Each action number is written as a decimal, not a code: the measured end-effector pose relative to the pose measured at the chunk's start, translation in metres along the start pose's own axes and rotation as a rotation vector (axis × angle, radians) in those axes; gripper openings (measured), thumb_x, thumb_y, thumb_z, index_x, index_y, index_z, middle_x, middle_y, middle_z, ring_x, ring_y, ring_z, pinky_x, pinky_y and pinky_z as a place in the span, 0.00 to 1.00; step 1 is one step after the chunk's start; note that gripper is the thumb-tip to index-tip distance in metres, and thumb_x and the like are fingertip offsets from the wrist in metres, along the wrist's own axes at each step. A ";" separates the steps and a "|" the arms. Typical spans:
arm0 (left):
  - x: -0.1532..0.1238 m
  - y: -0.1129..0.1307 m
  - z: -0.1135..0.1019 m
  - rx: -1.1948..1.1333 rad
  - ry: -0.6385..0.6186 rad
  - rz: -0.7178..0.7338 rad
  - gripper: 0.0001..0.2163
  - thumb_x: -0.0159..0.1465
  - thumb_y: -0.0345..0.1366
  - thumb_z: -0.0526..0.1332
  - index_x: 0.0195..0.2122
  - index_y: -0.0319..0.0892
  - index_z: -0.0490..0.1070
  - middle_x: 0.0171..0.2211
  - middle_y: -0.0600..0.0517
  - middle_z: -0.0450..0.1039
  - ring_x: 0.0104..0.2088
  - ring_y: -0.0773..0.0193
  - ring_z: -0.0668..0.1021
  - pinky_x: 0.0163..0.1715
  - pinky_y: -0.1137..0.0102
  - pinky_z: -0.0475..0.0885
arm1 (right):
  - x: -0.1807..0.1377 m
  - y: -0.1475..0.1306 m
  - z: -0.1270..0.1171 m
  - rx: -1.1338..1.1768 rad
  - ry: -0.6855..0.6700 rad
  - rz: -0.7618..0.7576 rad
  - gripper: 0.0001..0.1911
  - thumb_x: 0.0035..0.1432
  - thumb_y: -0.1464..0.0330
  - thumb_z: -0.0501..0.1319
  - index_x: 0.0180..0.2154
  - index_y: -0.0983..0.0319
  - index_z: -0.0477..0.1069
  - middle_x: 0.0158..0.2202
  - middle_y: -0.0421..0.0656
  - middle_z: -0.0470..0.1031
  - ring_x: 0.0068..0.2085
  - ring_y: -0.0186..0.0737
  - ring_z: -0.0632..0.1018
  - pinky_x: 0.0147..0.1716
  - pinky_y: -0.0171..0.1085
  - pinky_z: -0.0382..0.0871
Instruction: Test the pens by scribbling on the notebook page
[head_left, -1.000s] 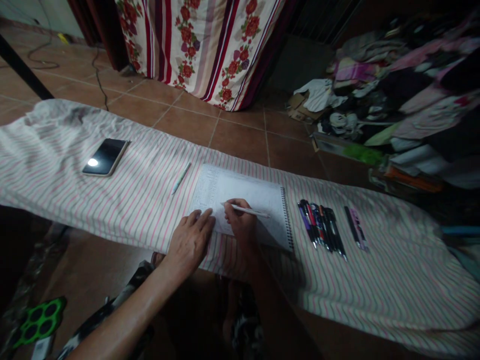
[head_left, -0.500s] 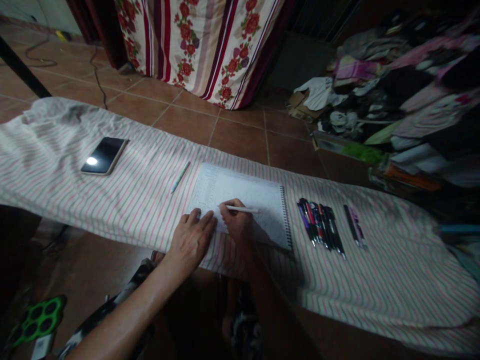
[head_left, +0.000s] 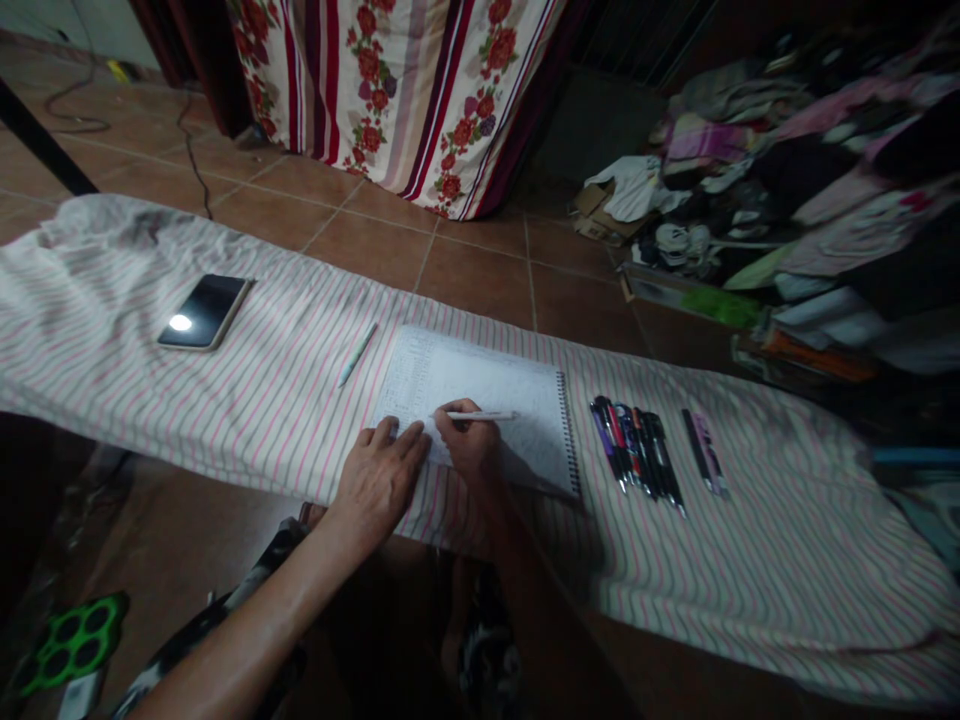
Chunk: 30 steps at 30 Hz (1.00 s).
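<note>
A spiral notebook (head_left: 525,385) lies on the striped cloth, its wire binding on the right and small writing along its left part. My right hand (head_left: 474,440) is closed around a white pen (head_left: 491,415), whose tip is at the page left of the fingers. My left hand (head_left: 382,470) lies flat with fingers spread on the lower left corner of the notebook. Left of the notebook rests a pale pen (head_left: 358,355). To its right is a row of several pens (head_left: 637,450), dark, purple and red, and beyond them a black and a pink one (head_left: 710,450).
A phone (head_left: 204,312) lies at the left of the striped cloth (head_left: 292,400), reflecting a bright light. Past the far edge are floor tiles (head_left: 472,270) and a floral curtain (head_left: 375,90). Clothes and shoes (head_left: 787,180) are heaped at the far right. A green object (head_left: 79,640) is at lower left.
The view has shifted very slightly. Both hands keep their places on the notebook, and the pen stays in my right hand with little visible movement.
</note>
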<state>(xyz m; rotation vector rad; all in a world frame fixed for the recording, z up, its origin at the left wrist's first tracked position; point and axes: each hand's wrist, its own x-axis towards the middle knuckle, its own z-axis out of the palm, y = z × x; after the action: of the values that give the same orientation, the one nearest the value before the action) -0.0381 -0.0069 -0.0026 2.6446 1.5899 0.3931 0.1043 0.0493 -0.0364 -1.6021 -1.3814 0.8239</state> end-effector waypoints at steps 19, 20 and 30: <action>-0.001 0.000 0.000 -0.009 -0.003 0.005 0.16 0.63 0.31 0.49 0.51 0.43 0.65 0.53 0.49 0.68 0.48 0.51 0.67 0.37 0.59 0.66 | -0.003 -0.001 0.003 -0.023 0.007 0.020 0.13 0.49 0.57 0.57 0.29 0.60 0.70 0.19 0.38 0.72 0.21 0.36 0.73 0.22 0.32 0.66; -0.001 0.000 0.001 -0.011 0.001 0.005 0.16 0.63 0.31 0.50 0.52 0.43 0.65 0.53 0.49 0.68 0.48 0.52 0.67 0.37 0.59 0.66 | -0.004 -0.001 0.003 -0.031 0.014 0.018 0.13 0.49 0.57 0.57 0.29 0.60 0.70 0.19 0.38 0.72 0.21 0.36 0.73 0.22 0.32 0.66; 0.003 0.002 -0.002 -0.017 -0.009 -0.016 0.15 0.63 0.31 0.50 0.50 0.44 0.66 0.52 0.50 0.68 0.47 0.52 0.67 0.37 0.60 0.66 | -0.002 0.001 0.002 0.053 0.015 0.029 0.13 0.49 0.58 0.57 0.30 0.60 0.69 0.17 0.38 0.69 0.21 0.36 0.73 0.20 0.32 0.66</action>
<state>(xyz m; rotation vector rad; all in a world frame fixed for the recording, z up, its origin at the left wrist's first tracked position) -0.0358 -0.0056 0.0001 2.6157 1.5966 0.3915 0.1023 0.0472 -0.0380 -1.5874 -1.3181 0.8571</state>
